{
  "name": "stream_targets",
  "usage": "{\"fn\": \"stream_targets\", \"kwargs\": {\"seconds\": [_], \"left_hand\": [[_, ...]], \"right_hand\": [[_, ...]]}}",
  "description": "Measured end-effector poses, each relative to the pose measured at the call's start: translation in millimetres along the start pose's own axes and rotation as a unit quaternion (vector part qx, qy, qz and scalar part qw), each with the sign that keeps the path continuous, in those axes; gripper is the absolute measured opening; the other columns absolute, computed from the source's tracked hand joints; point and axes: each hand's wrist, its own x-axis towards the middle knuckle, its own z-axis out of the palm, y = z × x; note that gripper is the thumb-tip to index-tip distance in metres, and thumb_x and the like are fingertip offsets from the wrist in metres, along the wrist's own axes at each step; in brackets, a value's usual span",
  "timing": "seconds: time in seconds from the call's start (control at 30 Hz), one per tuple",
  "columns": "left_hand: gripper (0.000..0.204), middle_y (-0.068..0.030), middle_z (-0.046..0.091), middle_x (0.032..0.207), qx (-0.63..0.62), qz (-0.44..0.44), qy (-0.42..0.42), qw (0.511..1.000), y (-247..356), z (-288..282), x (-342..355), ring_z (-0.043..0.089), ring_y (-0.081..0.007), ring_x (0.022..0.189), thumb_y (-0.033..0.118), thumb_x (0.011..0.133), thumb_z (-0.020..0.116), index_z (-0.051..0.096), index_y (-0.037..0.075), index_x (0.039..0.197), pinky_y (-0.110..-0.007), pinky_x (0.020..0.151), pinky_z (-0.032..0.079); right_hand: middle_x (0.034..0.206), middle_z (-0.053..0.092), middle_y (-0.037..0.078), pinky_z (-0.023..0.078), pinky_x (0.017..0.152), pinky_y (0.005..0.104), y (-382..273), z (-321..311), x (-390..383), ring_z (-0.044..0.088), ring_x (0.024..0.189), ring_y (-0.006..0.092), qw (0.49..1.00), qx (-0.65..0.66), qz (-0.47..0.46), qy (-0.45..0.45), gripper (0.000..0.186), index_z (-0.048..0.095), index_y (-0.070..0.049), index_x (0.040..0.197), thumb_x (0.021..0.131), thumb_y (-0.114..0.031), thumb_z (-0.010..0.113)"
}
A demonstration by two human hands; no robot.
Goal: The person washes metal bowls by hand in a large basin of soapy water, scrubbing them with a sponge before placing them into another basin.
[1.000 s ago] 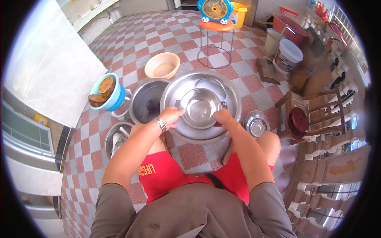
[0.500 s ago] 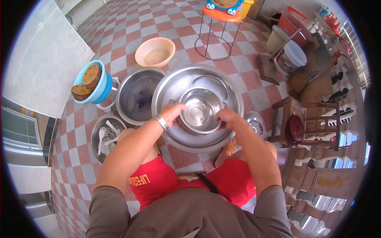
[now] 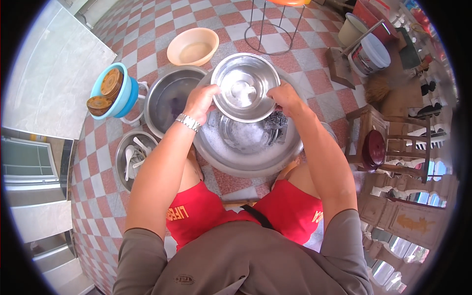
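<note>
From the head-mounted view: a person in a grey shirt [image 3: 221, 265] and red shorts [image 3: 199, 214] holds a shiny, round silver metal bowl [image 3: 244, 87] at the upper centre of the frame, over a wide silver metal basin [image 3: 216, 156] of sudsy water. The left grip [image 3: 200, 101] clasps the bowl's left side, the right grip [image 3: 286, 97] its right. Whether the bowl carries liquid cannot be told through the glare.

Smooth metal, probably slick with suds, could slide from either grip if one side loosened, dropping the bowl with a splash. A crumpled, dark grey wad [image 3: 275, 124], below the bowl near the right grip, could be struck in such a fall. A swing toward the frame's left might clip a grey metal basin [image 3: 150, 110] of cloudy water. Farther left, brown patterned plates [image 3: 112, 83], stacked unevenly in a light-blue round basin [image 3: 124, 73], could topple if jostled.
</note>
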Motion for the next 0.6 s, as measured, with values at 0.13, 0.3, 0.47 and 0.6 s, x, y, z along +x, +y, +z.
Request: {"fn": "stream_targets", "kwargs": {"seconds": [0.13, 0.3, 0.47, 0.6], "left_hand": [[0.040, -0.0023, 0.064, 0.100, 0.035, 0.011, -0.006, 0.999, -3.2, 8.4, 10.2, 0.060, -0.0159, 0.094, 0.013, 0.078, 0.062, 0.061, 0.004, 0.116, -0.035, 0.088, 0.045], [0.036, -0.0136, 0.069, 0.097, 0.141, 0.051, 0.060, 0.987, -28.3, -22.8, 41.6, 0.067, -0.0219, 0.090, 0.008, 0.074, 0.063, 0.065, -0.008, 0.106, -0.033, 0.080, 0.051], [0.039, -0.0180, 0.070, 0.101, 0.218, 0.094, 0.073, 0.969, -27.9, -7.3, 36.6, 0.067, -0.0239, 0.092, 0.012, 0.076, 0.062, 0.066, -0.008, 0.110, -0.035, 0.081, 0.051], [0.039, -0.0192, 0.071, 0.100, 0.328, 0.080, 0.074, 0.938, -36.1, -4.3, 43.7, 0.068, -0.0264, 0.092, 0.018, 0.082, 0.061, 0.065, -0.006, 0.112, -0.036, 0.080, 0.051]], "right_hand": [[0.099, 0.067, 0.010, 0.053, 0.062, 0.0342, 9.2, -4.4, 17.8, 0.065, 0.082, 0.0197, 0.998, 0.029, -0.044, -0.018, 0.045, 0.061, -0.003, 0.123, 0.078, 0.001, 0.059], [0.104, 0.068, 0.012, 0.053, 0.077, 0.0341, 20.5, 14.6, 18.0, 0.065, 0.092, 0.0200, 0.994, 0.026, -0.102, -0.041, 0.046, 0.062, -0.002, 0.123, 0.077, 0.002, 0.058], [0.101, 0.069, 0.015, 0.053, 0.075, 0.0348, 38.4, 11.0, 31.8, 0.067, 0.089, 0.0225, 0.995, -0.018, -0.084, -0.043, 0.045, 0.059, 0.003, 0.122, 0.077, -0.002, 0.061], [0.098, 0.068, 0.016, 0.054, 0.064, 0.0364, 41.1, 3.1, 46.8, 0.068, 0.080, 0.0235, 0.997, -0.045, -0.026, -0.065, 0.044, 0.057, 0.006, 0.119, 0.078, -0.006, 0.065]]}}
